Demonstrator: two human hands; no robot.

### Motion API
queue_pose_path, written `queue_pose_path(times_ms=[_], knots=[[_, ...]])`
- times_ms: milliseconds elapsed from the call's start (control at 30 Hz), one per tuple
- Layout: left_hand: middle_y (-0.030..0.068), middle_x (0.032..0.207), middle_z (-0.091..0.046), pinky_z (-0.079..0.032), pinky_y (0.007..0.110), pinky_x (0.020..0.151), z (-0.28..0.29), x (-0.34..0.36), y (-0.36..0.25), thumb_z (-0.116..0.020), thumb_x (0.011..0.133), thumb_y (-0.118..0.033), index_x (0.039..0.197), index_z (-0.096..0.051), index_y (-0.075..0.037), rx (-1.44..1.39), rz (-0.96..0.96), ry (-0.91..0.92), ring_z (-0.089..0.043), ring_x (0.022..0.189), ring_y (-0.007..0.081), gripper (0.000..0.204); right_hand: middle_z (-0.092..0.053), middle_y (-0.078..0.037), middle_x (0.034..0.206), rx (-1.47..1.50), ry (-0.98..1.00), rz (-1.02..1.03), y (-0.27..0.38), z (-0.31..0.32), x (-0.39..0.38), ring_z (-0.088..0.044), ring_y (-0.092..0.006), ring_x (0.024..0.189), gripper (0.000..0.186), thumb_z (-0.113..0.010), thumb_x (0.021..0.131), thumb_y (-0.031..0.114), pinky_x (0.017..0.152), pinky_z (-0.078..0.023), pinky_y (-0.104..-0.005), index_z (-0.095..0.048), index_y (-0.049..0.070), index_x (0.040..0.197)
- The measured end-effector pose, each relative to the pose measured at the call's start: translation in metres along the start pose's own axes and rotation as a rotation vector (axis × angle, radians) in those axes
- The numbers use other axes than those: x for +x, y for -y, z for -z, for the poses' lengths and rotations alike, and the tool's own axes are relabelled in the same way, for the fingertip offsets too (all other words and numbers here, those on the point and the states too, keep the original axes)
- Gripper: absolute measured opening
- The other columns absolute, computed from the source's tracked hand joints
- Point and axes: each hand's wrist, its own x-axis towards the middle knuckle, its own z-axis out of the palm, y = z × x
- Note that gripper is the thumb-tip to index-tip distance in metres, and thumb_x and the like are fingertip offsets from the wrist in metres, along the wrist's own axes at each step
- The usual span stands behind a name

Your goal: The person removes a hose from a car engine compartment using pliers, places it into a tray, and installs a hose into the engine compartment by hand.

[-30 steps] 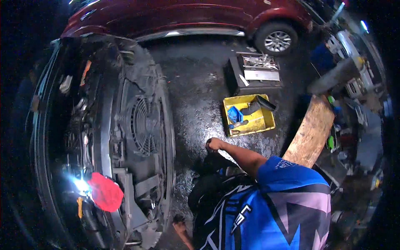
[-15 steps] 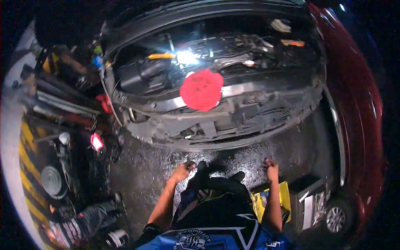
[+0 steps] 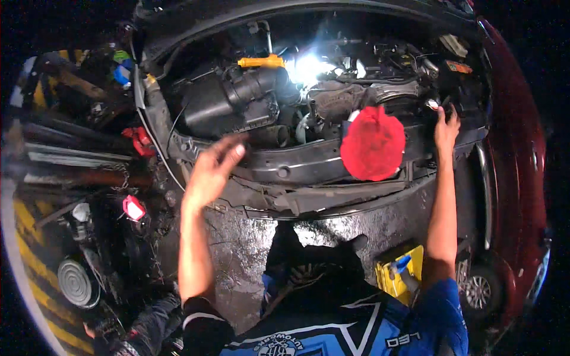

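An open engine bay faces me, with a black air box (image 3: 219,107), a yellow tool (image 3: 255,61), a glowing light (image 3: 309,68) and a red cloth (image 3: 371,142) over the front panel (image 3: 285,171). My left hand (image 3: 217,169) is raised just over the panel's left part, below the air box, fingers loosely apart and holding nothing. My right hand (image 3: 446,127) reaches to the bay's front edge right of the cloth, fingers apart, beside a small shiny part (image 3: 432,104); whether they touch it I cannot tell.
A red car (image 3: 510,178) stands at the right, a yellow bin (image 3: 383,273) by my right arm. At the left are metal bars (image 3: 77,157), a red object (image 3: 133,207), a round metal lid (image 3: 76,282) and a striped edge (image 3: 35,261). Another person (image 3: 148,326) lies at the lower left.
My view has swung from the side round to face the engine bay, now closer. Both my hands have risen from beside my body to the bay's front.
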Motion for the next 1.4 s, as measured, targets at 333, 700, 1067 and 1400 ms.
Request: queue_pose_path(times_ms=[333,700,1067,1400], knots=[[0.0224,0.106,-0.067,-0.047,0.045,0.089,-0.070,0.253,0.095,-0.047,0.096,-0.050,0.111,-0.064,0.002,0.549,-0.308,0.748,-0.063,0.101,0.0376,0.057,-0.050,-0.022,0.136,-0.270,-0.015,-0.110,0.017,-0.040,-0.008,-0.045,-0.0406,0.126,0.062,-0.044,0.095,0.054,0.107,-0.032,-0.0485,-0.048,0.011,0.140],[0.0259,0.119,-0.061,-0.050,0.045,0.093,-0.269,0.346,0.273,-0.059,0.087,-0.030,0.123,-0.054,0.001,0.624,0.198,0.623,-0.061,0.111,0.0370,0.048,-0.052,-0.021,0.134,-0.283,-0.010,-0.101,0.044,-0.033,-0.007,-0.048,-0.0392,0.123,0.054,-0.045,0.097,0.047,0.105,-0.035,-0.0452,-0.052,0.008,0.134],[0.0302,0.085,-0.064,-0.050,0.045,0.066,-0.343,0.378,0.349,-0.064,0.074,-0.012,0.086,-0.066,0.005,0.085,0.178,0.430,-0.067,0.086,0.0425,0.021,-0.053,-0.023,0.134,-0.205,0.039,-0.108,0.057,-0.033,-0.005,-0.049,-0.0352,0.126,0.054,-0.046,0.099,0.039,0.107,-0.034,-0.0381,-0.051,-0.003,0.133],[0.0240,0.096,-0.069,-0.053,0.045,0.073,-0.304,0.356,0.276,-0.059,0.083,-0.015,0.094,-0.070,0.000,0.156,0.390,0.353,-0.068,0.092,0.0386,0.022,-0.054,-0.022,0.133,-0.242,0.042,-0.109,0.049,-0.033,-0.006,-0.048,-0.0362,0.124,0.054,-0.046,0.099,0.041,0.106,-0.034,-0.0402,-0.051,0.000,0.133]])
